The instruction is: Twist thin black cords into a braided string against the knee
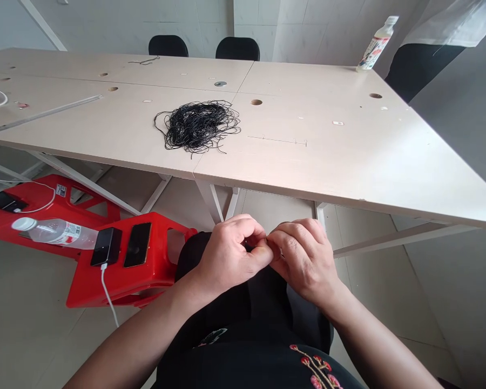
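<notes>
My left hand [238,246] and my right hand [303,256] meet above my lap, in front of the table edge. Thumb and forefinger of each are pinched together, and the fingertips of both touch or nearly touch. A tiny dark bit shows between them, too small to name. On the table beyond lies a loose, tangled heap of thin black cord [198,125], with several loops and ends sticking out. Neither hand touches that heap.
The pale table [348,167] spans the view, with cable holes and a drink bottle [376,46] at its far right. Left of my legs, a red stool [133,281] carries a phone [137,245] and a black device [106,247] on a white cable. A clear bottle [59,232] lies beside them.
</notes>
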`<act>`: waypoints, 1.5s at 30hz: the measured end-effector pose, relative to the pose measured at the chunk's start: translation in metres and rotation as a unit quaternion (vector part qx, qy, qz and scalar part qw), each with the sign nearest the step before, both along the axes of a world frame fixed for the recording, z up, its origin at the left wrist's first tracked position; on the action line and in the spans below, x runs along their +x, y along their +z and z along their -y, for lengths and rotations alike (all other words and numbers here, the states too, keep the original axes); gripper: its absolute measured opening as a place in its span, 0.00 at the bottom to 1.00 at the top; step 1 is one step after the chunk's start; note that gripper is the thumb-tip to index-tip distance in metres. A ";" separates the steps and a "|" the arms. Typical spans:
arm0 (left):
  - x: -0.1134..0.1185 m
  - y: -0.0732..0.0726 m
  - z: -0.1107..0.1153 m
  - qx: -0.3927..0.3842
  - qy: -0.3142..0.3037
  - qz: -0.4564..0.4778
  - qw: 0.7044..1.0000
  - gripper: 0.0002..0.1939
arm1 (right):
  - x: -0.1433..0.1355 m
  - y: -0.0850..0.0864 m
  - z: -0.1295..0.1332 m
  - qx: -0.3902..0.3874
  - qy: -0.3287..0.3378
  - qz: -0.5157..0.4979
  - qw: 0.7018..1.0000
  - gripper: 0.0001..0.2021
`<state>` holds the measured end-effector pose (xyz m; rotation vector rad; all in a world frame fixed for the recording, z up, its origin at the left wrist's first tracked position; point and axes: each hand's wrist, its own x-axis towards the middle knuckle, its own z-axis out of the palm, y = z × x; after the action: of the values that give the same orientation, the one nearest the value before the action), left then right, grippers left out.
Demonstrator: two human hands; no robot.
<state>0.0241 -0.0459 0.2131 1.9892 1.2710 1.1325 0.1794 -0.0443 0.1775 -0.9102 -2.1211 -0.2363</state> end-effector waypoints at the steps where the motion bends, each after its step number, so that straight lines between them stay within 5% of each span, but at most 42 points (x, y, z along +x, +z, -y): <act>1: 0.001 0.000 0.000 -0.017 -0.008 0.010 1.000 0.07 | 0.000 -0.001 -0.001 0.010 0.000 0.001 1.000 0.06; 6: 0.005 -0.004 -0.001 -0.093 -0.025 0.074 0.993 0.07 | -0.007 -0.006 -0.004 0.019 0.009 -0.078 0.997 0.08; 12: 0.006 -0.003 -0.004 -0.094 -0.014 0.099 0.991 0.07 | -0.010 -0.004 -0.002 -0.110 0.017 -0.222 0.969 0.08; 22: 0.006 0.001 -0.004 0.000 0.005 0.026 1.000 0.08 | -0.003 -0.006 -0.004 0.017 -0.021 -0.073 0.997 0.09; 26: 0.005 -0.002 -0.006 -0.016 -0.010 0.038 0.999 0.08 | -0.004 -0.004 -0.006 0.044 -0.001 -0.119 0.992 0.09; 35: 0.002 -0.007 -0.012 -0.058 0.019 0.097 0.993 0.08 | 0.002 -0.001 -0.008 -0.222 0.083 -0.365 0.900 0.08; 40: 0.001 -0.006 -0.013 -0.090 0.011 0.123 0.988 0.07 | 0.002 -0.002 -0.005 -0.301 0.108 -0.429 0.845 0.06; 42: 0.001 -0.004 -0.013 -0.097 0.014 0.122 0.988 0.06 | 0.002 0.000 -0.005 -0.318 0.122 -0.415 0.844 0.10; 45: 0.002 -0.001 -0.013 -0.092 0.013 0.111 0.990 0.06 | 0.002 0.003 -0.007 -0.296 0.107 -0.317 0.895 0.15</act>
<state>0.0264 -0.0330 0.2121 1.6682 1.2395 1.1680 0.1817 -0.0373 0.1802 -0.9083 -1.6481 0.7676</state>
